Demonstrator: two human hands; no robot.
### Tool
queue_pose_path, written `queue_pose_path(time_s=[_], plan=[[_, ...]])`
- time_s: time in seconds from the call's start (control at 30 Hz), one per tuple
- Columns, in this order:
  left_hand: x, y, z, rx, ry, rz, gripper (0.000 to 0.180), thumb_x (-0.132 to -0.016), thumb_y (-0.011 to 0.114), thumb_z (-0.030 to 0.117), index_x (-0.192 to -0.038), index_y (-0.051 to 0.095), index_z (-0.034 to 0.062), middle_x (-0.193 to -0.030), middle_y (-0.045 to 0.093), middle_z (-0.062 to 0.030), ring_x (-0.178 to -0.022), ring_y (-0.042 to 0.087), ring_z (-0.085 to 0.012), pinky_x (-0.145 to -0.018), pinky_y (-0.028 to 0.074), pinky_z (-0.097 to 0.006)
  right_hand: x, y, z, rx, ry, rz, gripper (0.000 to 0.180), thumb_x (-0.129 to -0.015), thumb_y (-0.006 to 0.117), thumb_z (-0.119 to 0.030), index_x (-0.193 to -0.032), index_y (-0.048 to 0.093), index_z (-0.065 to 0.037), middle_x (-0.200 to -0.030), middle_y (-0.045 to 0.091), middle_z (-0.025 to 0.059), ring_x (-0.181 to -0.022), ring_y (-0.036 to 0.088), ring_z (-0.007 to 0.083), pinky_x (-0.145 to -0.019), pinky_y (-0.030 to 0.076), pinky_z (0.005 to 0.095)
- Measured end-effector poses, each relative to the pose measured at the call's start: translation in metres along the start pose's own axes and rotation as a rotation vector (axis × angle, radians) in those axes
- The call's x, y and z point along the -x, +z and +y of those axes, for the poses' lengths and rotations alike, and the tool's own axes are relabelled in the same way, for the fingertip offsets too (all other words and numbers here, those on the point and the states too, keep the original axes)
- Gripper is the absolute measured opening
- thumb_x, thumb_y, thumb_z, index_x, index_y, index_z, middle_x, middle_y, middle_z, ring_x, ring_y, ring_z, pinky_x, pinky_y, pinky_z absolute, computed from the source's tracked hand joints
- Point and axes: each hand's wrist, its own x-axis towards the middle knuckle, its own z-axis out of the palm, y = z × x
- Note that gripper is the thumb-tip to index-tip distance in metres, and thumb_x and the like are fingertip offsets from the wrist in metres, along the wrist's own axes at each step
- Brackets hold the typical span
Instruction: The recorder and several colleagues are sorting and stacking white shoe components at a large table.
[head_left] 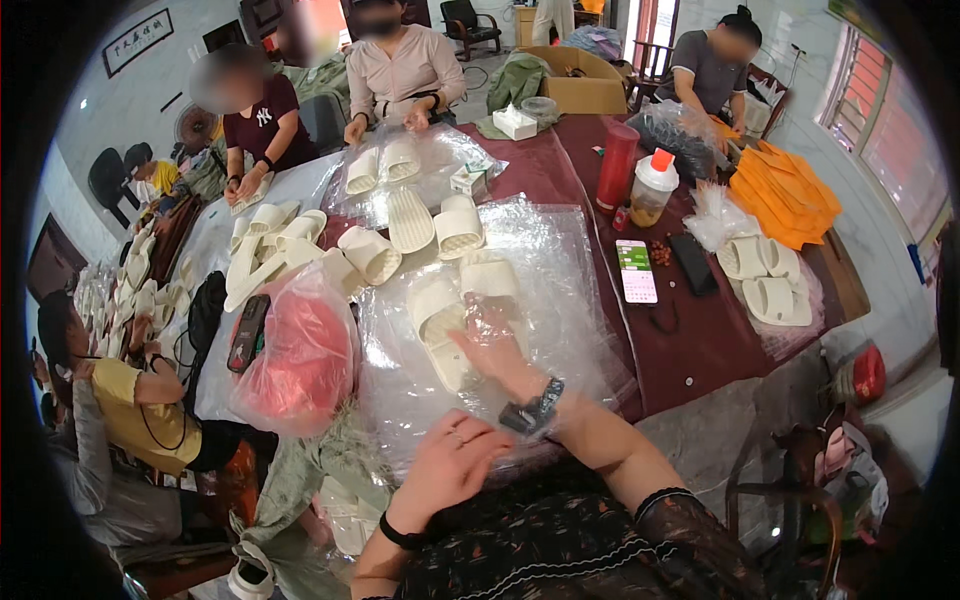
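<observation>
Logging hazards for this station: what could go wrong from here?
Snag: the dark wristband by the right hand is close to the clear plastic and might catch it.
Slip: the white slippers at that hand lie amid this glossy plastic and could slide askew.
Spill: the lidded cup stands near the lit phone; a knock might wet it.

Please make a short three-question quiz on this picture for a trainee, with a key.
1. Which of the wearer's hands is at the pair of white slippers in the middle of the clear plastic?
2. True or false: the lit phone lies to the left of those slippers.
3. What colour is the cap on the clear bottle? A: blue. B: orange-red. C: green.

Key:
1. The right hand; the left hand is nearer the body, away from the slippers.
2. False: the lit phone lies to their right.
3. B.
</observation>
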Motion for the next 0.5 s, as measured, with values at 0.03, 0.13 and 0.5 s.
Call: queue_pose_path(time_s=[0.03, 0.13, 0.5], plan=[[0.007, -0.004, -0.005, -0.005, -0.062, 0.046, 0.023, -0.077, 0.071, 0.006, -0.100, 0.071, 0.0067, -0.093, 0.065, -0.0085, -0.086, 0.059, -0.0291, -0.075, 0.049, -0.037, 0.000, -0.027, -0.029, -0.183, 0.277, -0.374, 0.050, -0.095, 0.057, -0.025, -0.134, 0.048, 0.004, -0.140, 0.044, 0.0286, -0.123, 0.050, 0.0432, -0.104, 0.041, 0.0490], [0.029, -0.011, -0.012, 0.047, -0.164, 0.149, 0.027, -0.076, 0.073, 0.012, -0.101, 0.070, 0.0044, -0.099, 0.065, -0.0097, -0.089, 0.060, -0.0289, -0.077, 0.049, -0.037, 0.043, -0.063, -0.018, 0.050, -0.442, -0.350, 0.053, -0.094, 0.059, -0.022, -0.139, 0.044, 0.001, -0.143, 0.043, 0.0252, -0.129, 0.045, 0.0426, -0.108, 0.039, 0.0469], [0.087, 0.008, -0.093, 0.189, -1.157, 0.286, 0.035, -0.092, 0.066, 0.033, -0.103, 0.068, 0.0002, -0.077, 0.068, -0.0101, -0.068, 0.065, -0.0187, -0.065, 0.051, -0.032, 0.066, -0.268, -0.004, -1.138, 0.269, -0.908, 0.021, -0.096, 0.063, -0.019, -0.100, 0.070, 0.000, -0.076, 0.069, 0.0038, -0.070, 0.061, 0.0081, -0.060, 0.046, 0.0227]])
